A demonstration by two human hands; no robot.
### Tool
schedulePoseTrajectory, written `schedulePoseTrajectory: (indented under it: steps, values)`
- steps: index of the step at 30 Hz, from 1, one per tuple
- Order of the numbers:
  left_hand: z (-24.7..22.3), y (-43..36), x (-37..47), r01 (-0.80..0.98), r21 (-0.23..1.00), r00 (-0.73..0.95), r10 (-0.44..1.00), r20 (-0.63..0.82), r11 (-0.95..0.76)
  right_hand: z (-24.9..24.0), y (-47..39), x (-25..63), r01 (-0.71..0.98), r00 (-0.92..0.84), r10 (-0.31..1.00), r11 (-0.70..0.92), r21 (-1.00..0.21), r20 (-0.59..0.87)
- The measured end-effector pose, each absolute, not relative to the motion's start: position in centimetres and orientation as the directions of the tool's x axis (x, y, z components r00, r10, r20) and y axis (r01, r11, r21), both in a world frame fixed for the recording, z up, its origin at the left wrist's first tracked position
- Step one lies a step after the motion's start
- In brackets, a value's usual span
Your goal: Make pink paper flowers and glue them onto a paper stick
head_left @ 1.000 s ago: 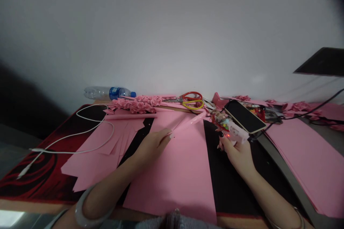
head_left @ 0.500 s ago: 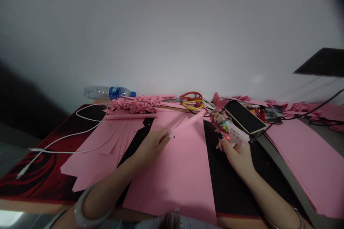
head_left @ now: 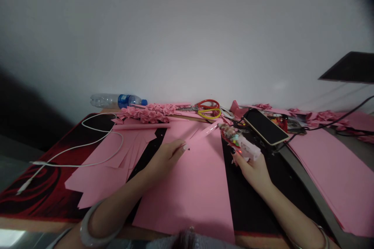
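Observation:
My left hand (head_left: 168, 159) pinches the near end of a narrow pink paper piece (head_left: 199, 137) between thumb and fingers. That piece slants up to the right, and a glossy streak shines near its far end. In my right hand (head_left: 253, 171) is a white glue gun (head_left: 247, 148) covered in small colourful ornaments, with a red light glowing on it. Its front end is close to the far tip of the paper piece; I cannot tell if they touch. Beneath both lies a large pink paper sheet (head_left: 187, 190).
Cut pink papers (head_left: 102, 171) and a white cable (head_left: 78, 164) lie left. Along the wall are a plastic bottle (head_left: 109, 100), pink paper flowers (head_left: 149, 113), and scissors (head_left: 209, 113) with red and yellow handles. A phone (head_left: 265, 126) and stacked pink sheets (head_left: 336, 175) are at right.
My right hand has moved a little left with the glue gun, bringing its front end nearer the far tip of the paper piece. My left hand has stayed nearly still.

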State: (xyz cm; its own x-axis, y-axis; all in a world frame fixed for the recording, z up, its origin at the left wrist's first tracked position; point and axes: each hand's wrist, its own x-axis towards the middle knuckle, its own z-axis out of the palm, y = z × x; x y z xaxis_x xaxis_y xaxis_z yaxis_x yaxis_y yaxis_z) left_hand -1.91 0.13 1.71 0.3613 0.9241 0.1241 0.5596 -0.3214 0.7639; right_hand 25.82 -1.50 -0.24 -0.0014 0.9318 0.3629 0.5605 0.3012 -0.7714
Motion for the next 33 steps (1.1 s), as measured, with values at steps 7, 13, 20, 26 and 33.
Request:
schedulePoseTrajectory:
  steps: [7, 13, 20, 26, 33]
  values:
    - [1.70, 0.18, -1.64, 0.570, 0.763, 0.372, 0.924, 0.093, -0.306, -0.11, -1.84, 25.22, 0.558, -0.199, 0.920, 0.390, -0.733, 0.338]
    - [1.49, 0.23, -1.77, 0.584, 0.745, 0.378, 0.920, 0.102, -0.322, -0.13, -1.76, 25.25, 0.593, -0.126, 0.926, 0.358, -0.721, 0.356]
    - [1.39, 0.26, -1.78, 0.626, 0.712, 0.370, 0.925, 0.089, -0.319, 0.07, -1.76, 25.26, 0.598, -0.129, 0.916, 0.377, -0.707, 0.380]
    - [1.50, 0.19, -1.68, 0.657, 0.679, 0.373, 0.924, 0.084, -0.327, 0.20, -1.84, 25.16, 0.594, -0.182, 0.912, 0.399, -0.698, 0.367]
    - [1.38, 0.25, -1.77, 0.704, 0.631, 0.368, 0.928, 0.066, -0.324, 0.06, -1.87, 25.32, 0.602, -0.176, 0.917, 0.388, -0.698, 0.358]
